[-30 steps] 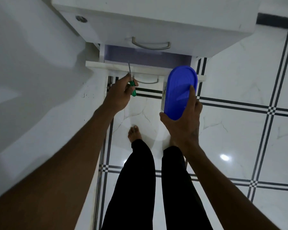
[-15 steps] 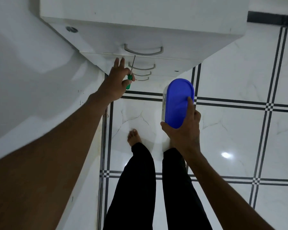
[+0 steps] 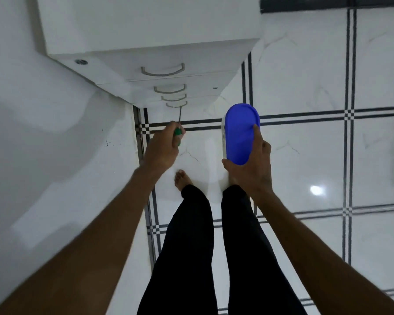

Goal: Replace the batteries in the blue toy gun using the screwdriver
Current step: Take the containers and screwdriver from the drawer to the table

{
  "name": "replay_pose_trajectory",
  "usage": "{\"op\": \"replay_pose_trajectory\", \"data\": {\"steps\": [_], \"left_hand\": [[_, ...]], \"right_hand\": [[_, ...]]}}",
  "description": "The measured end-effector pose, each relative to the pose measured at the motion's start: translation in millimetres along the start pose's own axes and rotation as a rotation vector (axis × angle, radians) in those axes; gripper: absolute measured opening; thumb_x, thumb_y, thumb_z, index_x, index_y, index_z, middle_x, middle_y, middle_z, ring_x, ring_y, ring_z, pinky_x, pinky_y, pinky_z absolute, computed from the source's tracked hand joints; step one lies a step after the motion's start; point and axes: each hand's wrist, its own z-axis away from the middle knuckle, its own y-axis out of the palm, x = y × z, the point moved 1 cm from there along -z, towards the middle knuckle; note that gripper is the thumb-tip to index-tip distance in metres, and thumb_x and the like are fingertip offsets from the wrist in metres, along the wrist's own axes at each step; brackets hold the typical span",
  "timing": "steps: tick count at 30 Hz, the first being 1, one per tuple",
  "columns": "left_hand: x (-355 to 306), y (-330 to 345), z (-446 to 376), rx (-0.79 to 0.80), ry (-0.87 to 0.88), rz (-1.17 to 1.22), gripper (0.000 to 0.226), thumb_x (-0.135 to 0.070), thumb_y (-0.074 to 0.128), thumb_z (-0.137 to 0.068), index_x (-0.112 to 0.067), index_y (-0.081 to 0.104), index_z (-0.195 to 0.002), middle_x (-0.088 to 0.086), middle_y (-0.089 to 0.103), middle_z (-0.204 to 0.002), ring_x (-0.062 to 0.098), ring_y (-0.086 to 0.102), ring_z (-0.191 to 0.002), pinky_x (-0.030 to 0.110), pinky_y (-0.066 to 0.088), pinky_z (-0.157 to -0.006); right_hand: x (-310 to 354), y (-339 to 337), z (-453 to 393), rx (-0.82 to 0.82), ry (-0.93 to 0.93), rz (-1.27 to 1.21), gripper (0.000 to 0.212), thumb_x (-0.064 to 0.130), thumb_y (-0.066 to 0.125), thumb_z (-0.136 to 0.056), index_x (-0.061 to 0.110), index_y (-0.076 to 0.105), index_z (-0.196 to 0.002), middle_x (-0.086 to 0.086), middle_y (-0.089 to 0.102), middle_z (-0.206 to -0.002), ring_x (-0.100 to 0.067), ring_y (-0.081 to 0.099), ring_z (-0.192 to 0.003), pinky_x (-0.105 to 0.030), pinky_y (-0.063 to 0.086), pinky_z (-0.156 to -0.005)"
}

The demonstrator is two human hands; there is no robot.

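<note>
Head view: left hand (image 3: 160,151) grips screwdriver (image 3: 178,130); right hand (image 3: 251,165) holds seemingly blue-lidded container (image 3: 240,133).

The floor (image 3: 305,155) is glossy white marble-look tile with black lines, a light glare at 4 o'clock. The drawer unit (image 3: 146,42) at 12 o'clock looks smooth and matt white, with metal handles (image 3: 163,70). The container lid (image 3: 240,133) is smooth blue plastic; the screwdriver (image 3: 178,128) has a green plastic grip and thin metal shaft
</note>
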Motion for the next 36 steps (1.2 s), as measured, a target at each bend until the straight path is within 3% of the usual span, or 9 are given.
{"op": "replay_pose_trajectory", "data": {"steps": [4, 8, 11, 14, 17, 21, 25, 32, 36], "left_hand": [[-76.7, 9.2, 50.7, 0.083, 0.069, 0.069, 0.015, -0.023, 0.048, -0.095, -0.025, 0.059, -0.106, -0.008, 0.071, -0.1, 0.015, 0.067, -0.092, 0.041, 0.054, -0.083], [-177.2, 21.8, 83.0, 0.114, 0.154, 0.046, 0.028, -0.037, 0.052, -0.09, -0.02, 0.063, -0.109, -0.002, 0.072, -0.099, 0.02, 0.065, -0.09, 0.041, 0.053, -0.078], [-253.8, 44.8, 106.2, 0.142, 0.259, 0.015, 0.023, -0.033, 0.057, -0.092, -0.017, 0.066, -0.106, -0.001, 0.072, -0.095, 0.018, 0.067, -0.085, 0.033, 0.053, -0.073], [-332.5, 80.1, 128.1, 0.153, 0.354, -0.055, 0.024, -0.037, 0.061, -0.091, -0.019, 0.067, -0.106, -0.003, 0.072, -0.093, 0.016, 0.066, -0.085, 0.032, 0.053, -0.075], [-427.1, 134.4, 158.7, 0.184, 0.43, -0.079, 0.022, -0.037, 0.063, -0.09, -0.02, 0.068, -0.102, -0.007, 0.068, -0.084, 0.016, 0.065, -0.082, 0.032, 0.053, -0.076], [-545.0, 218.0, 194.2, 0.264, 0.546, -0.051, 0.027, -0.04, 0.066, -0.088, -0.019, 0.069, -0.103, -0.003, 0.071, -0.087, 0.018, 0.068, -0.082, 0.039, 0.057, -0.077], [-660.2, 292.6, 230.4, 0.345, 0.693, -0.068, 0.026, -0.038, 0.069, -0.086, -0.016, 0.07, -0.101, -0.005, 0.071, -0.085, 0.016, 0.069, -0.081, 0.034, 0.056, -0.076], [-817.1, 416.0, 249.4, 0.423, 0.857, -0.1, 0.028, -0.034, 0.071, -0.085, -0.01, 0.073, -0.1, 0.0, 0.072, -0.09, 0.019, 0.068, -0.084, 0.033, 0.056, -0.078], [-884.1, 484.1, 248.4, 0.471, 0.858, -0.102, 0.03, -0.035, 0.07, -0.086, -0.009, 0.072, -0.1, 0.003, 0.072, -0.092, 0.02, 0.069, -0.084, 0.035, 0.058, -0.079]], "right_hand": [[-8.1, -78.6, 38.7, -0.08, 0.038, -0.012, 0.112, 0.038, 0.082, -0.069, 0.031, 0.007, -0.153, -0.008, 0.031, -0.145, -0.025, 0.043, -0.124, -0.037, 0.048, -0.086], [-37.8, -169.3, 75.6, -0.201, 0.072, -0.069, 0.11, 0.038, 0.08, -0.07, 0.032, 0.008, -0.153, -0.009, 0.032, -0.144, -0.026, 0.044, -0.122, -0.034, 0.047, -0.085], [-73.1, -236.9, 98.8, -0.31, 0.115, -0.125, 0.11, 0.041, 0.08, -0.07, 0.036, 0.008, -0.152, -0.008, 0.031, -0.144, -0.028, 0.044, -0.123, -0.041, 0.051, -0.09], [-118.2, -304.3, 118.9, -0.403, 0.169, -0.161, 0.108, 0.044, 0.079, -0.07, 0.036, 0.009, -0.152, -0.007, 0.031, -0.144, -0.027, 0.043, -0.124, -0.039, 0.049, -0.09], [-178.4, -381.4, 143.4, -0.518, 0.209, -0.194, 0.106, 0.045, 0.079, -0.069, 0.033, 0.014, -0.152, -0.007, 0.035, -0.14, -0.026, 0.046, -0.12, -0.038, 0.051, -0.088], [-258.9, -476.4, 164.2, -0.66, 0.262, -0.227, 0.104, 0.047, 0.079, -0.069, 0.03, 0.018, -0.151, -0.008, 0.037, -0.138, -0.026, 0.049, -0.115, -0.04, 0.053, -0.087], [-330.5, -570.7, 178.0, -0.778, 0.294, -0.242, 0.103, 0.048, 0.078, -0.07, 0.029, 0.017, -0.151, -0.009, 0.036, -0.14, -0.027, 0.048, -0.117, -0.041, 0.053, -0.09], [-439.0, -702.3, 170.1, -0.952, 0.364, -0.254, 0.101, 0.049, 0.078, -0.07, 0.031, 0.018, -0.15, -0.007, 0.032, -0.144, -0.025, 0.046, -0.121, -0.038, 0.053, -0.088], [-495.6, -759.8, 159.8, -0.988, 0.427, -0.277, 0.101, 0.049, 0.079, -0.069, 0.032, 0.019, -0.148, -0.006, 0.035, -0.141, -0.025, 0.047, -0.12, -0.04, 0.053, -0.089]]}}
